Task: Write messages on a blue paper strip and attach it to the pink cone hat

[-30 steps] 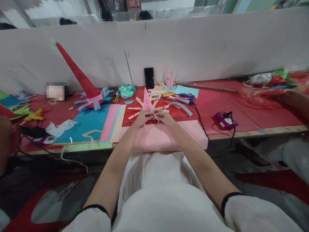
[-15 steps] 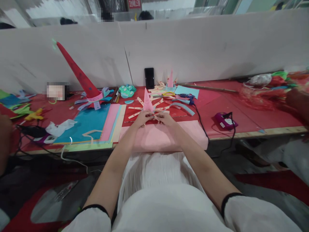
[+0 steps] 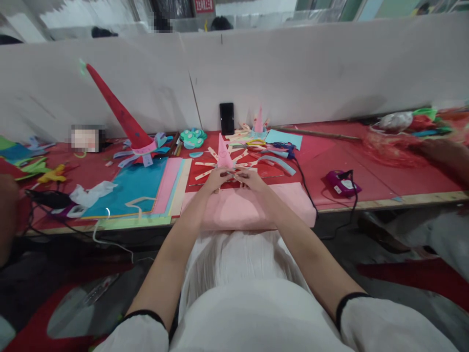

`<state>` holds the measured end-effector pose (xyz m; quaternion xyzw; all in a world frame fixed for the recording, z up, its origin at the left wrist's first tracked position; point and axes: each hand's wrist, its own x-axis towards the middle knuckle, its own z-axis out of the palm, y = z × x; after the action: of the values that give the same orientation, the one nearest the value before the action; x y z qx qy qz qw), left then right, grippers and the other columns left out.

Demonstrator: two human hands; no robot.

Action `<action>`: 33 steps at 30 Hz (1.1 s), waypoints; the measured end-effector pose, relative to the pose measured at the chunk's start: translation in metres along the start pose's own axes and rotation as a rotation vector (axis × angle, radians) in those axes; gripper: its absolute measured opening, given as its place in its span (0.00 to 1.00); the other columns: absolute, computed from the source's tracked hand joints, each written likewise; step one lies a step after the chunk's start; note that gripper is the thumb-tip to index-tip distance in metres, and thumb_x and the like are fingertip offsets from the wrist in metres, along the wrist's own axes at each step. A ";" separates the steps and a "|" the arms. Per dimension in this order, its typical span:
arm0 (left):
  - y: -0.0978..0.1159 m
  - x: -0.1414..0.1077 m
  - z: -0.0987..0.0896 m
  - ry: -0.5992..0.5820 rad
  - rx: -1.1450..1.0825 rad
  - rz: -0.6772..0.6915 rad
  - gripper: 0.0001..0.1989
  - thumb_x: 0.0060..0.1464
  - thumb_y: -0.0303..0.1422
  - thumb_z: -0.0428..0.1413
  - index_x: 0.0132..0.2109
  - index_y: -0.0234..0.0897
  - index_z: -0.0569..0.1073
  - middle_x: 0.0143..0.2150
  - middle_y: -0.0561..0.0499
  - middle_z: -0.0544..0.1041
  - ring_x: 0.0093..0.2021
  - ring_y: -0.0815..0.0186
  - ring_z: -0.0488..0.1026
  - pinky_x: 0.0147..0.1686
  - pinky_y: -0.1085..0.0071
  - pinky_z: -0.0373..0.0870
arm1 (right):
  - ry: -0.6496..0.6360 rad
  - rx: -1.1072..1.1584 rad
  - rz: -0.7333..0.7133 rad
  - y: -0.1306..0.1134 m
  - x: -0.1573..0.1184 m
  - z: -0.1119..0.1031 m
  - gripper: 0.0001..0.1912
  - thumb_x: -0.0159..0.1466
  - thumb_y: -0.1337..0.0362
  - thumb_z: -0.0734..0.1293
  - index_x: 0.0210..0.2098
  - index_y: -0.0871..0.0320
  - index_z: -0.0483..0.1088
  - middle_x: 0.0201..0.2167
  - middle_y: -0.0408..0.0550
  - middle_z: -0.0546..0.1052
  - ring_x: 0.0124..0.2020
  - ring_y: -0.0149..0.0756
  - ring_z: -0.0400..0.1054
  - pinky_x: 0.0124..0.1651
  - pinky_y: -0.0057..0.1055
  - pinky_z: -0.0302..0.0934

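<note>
A pink cone stands upright at the middle of the table, with cream strips dotted in red spreading around its base. My left hand is at the near left of this base, fingers closed in a pinch. Close against it, my right hand pinches too at the near right. What lies between the fingertips is too small to make out. Under my wrists is a folded pink sheet at the table edge.
A tall red cone stands at the left behind coloured sheets. Scissors, blue strips and a smaller pink cone lie beyond my hands. A purple device and another person's hand are at the right.
The other person's hand at the right has moved left and down onto the red netting. My hands have barely moved.
</note>
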<state>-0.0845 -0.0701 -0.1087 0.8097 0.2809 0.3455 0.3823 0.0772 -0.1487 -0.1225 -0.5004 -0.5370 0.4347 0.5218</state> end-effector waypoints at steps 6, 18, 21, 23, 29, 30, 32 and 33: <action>-0.010 0.008 -0.011 0.303 -0.056 -0.042 0.17 0.58 0.41 0.46 0.44 0.35 0.73 0.31 0.49 0.78 0.28 0.68 0.74 0.33 0.70 0.72 | 0.196 0.014 -0.038 -0.010 -0.004 0.002 0.23 0.55 0.53 0.66 0.46 0.58 0.66 0.20 0.40 0.74 0.11 0.24 0.58 0.15 0.23 0.52; -0.013 0.004 -0.009 0.331 0.127 -0.061 0.24 0.51 0.32 0.55 0.56 0.39 0.65 0.58 0.44 0.68 0.57 0.60 0.65 0.55 0.64 0.62 | 0.478 -0.039 -0.048 -0.009 -0.003 -0.003 0.21 0.58 0.46 0.58 0.26 0.58 0.65 0.12 0.38 0.63 0.12 0.23 0.51 0.15 0.24 0.45; -0.015 0.003 -0.004 0.216 0.172 -0.095 0.33 0.47 0.32 0.59 0.60 0.40 0.60 0.61 0.42 0.64 0.58 0.57 0.64 0.55 0.62 0.62 | 0.394 -0.066 -0.044 -0.008 -0.005 0.000 0.21 0.58 0.46 0.58 0.30 0.59 0.68 0.20 0.43 0.73 0.12 0.23 0.53 0.15 0.25 0.48; -0.017 0.002 -0.003 0.175 0.199 -0.117 0.37 0.46 0.31 0.60 0.62 0.39 0.57 0.62 0.41 0.62 0.59 0.56 0.63 0.55 0.61 0.62 | 0.345 -0.089 -0.062 -0.009 -0.006 0.002 0.21 0.58 0.47 0.59 0.34 0.58 0.70 0.26 0.45 0.76 0.14 0.24 0.57 0.17 0.26 0.53; -0.015 0.002 -0.006 0.123 0.256 -0.139 0.38 0.46 0.31 0.60 0.63 0.36 0.54 0.57 0.39 0.68 0.53 0.57 0.69 0.51 0.61 0.65 | 0.326 -0.174 -0.126 -0.012 -0.004 0.004 0.14 0.58 0.54 0.62 0.33 0.56 0.72 0.37 0.47 0.77 0.41 0.33 0.70 0.44 0.28 0.62; -0.014 0.002 -0.006 0.116 0.264 -0.137 0.38 0.46 0.31 0.59 0.63 0.36 0.54 0.56 0.40 0.69 0.51 0.58 0.70 0.50 0.62 0.66 | 0.351 -0.189 -0.114 -0.012 -0.004 0.003 0.14 0.59 0.54 0.61 0.32 0.57 0.72 0.35 0.47 0.78 0.40 0.33 0.70 0.45 0.28 0.62; -0.013 0.002 -0.006 0.112 0.285 -0.134 0.37 0.47 0.31 0.59 0.63 0.35 0.54 0.54 0.40 0.70 0.48 0.59 0.72 0.47 0.63 0.67 | 0.433 -0.218 -0.069 -0.009 -0.004 -0.001 0.17 0.62 0.55 0.57 0.31 0.58 0.71 0.27 0.46 0.77 0.33 0.33 0.70 0.40 0.29 0.62; -0.013 0.002 -0.006 0.114 0.299 -0.134 0.37 0.47 0.31 0.59 0.63 0.35 0.54 0.53 0.40 0.71 0.47 0.59 0.72 0.47 0.63 0.68 | 0.480 -0.232 -0.042 -0.008 -0.004 -0.003 0.18 0.63 0.54 0.55 0.30 0.58 0.70 0.23 0.46 0.75 0.29 0.33 0.69 0.37 0.30 0.62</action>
<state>-0.0904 -0.0595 -0.1158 0.8162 0.4034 0.3189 0.2633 0.0797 -0.1534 -0.1152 -0.6343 -0.4543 0.2284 0.5823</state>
